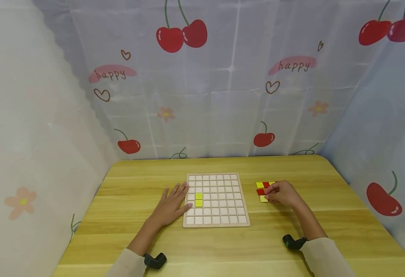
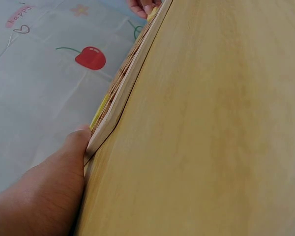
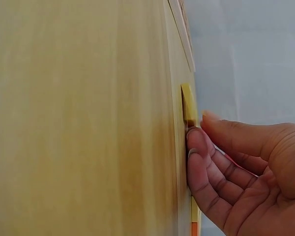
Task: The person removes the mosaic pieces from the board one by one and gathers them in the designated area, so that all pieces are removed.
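A square wooden grid board [image 1: 216, 224] lies on the table, with two yellow tiles [image 1: 198, 199] in neighbouring cells near its left side. My left hand [image 1: 169, 206] rests flat by the board's left edge, fingers spread, its fingertips and thumb touching the frame. To the right of the board, my right hand [image 1: 283, 193] is at a small group of red and yellow tiles [image 1: 260, 185]. Its thumb and fingertips pinch the near end of a yellow tile [image 3: 188, 102], which looks tilted in the right wrist view. The hand partly hides the tiles beneath it.
The wooden table [image 1: 219, 250] has a printed curtain [image 1: 219, 115] behind it and light sheets at both sides. A black wrist device [image 1: 155, 261] sits at the left cuff and another black wrist device [image 1: 293, 242] at the right.
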The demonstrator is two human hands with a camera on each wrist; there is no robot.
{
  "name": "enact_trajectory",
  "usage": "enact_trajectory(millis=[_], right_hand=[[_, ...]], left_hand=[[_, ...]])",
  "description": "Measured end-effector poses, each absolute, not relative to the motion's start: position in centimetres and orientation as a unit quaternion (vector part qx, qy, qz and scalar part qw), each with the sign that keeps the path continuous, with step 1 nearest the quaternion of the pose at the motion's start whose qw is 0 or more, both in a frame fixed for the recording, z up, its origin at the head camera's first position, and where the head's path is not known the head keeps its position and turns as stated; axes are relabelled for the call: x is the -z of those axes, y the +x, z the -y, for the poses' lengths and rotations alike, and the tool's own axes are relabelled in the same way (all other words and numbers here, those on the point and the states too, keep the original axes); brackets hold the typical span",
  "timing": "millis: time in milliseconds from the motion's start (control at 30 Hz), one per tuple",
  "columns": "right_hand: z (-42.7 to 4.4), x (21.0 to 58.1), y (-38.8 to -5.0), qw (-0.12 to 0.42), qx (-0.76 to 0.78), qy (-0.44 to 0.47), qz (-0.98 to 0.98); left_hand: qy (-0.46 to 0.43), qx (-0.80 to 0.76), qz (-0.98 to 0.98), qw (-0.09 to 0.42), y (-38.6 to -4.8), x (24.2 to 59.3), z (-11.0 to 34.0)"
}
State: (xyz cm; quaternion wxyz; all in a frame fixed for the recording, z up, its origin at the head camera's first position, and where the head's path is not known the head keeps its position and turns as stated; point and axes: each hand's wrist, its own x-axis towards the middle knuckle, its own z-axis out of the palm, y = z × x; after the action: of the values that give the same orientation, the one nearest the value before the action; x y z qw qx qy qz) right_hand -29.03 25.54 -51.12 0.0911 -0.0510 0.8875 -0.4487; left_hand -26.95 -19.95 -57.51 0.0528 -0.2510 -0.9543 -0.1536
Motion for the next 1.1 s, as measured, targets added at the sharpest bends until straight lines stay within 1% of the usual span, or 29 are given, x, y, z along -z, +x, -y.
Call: enact_trajectory(millis=[333,567,733,1100], right_hand=[[-25.4,50.4,-28.8,0.082,0.444,-0.042,-0.891],[-24.8,49.5,-28.7,0.051,0.419,-0.057,-0.905],[-23.8,49.2,-28.5,0.037,0.431,-0.06,-0.9],[-22.5,49.1,-28.1,0.017,0.453,-0.089,-0.887]], left_hand=[[-0.248,0.157,0.954,0.051,-26.8,57.3,19.9],[-0.247,0.157,0.955,0.053,-26.9,57.2,19.9],[-0.247,0.158,0.955,0.051,-26.9,57.1,19.9],[-0.248,0.164,0.953,0.049,-26.7,57.0,19.8]])
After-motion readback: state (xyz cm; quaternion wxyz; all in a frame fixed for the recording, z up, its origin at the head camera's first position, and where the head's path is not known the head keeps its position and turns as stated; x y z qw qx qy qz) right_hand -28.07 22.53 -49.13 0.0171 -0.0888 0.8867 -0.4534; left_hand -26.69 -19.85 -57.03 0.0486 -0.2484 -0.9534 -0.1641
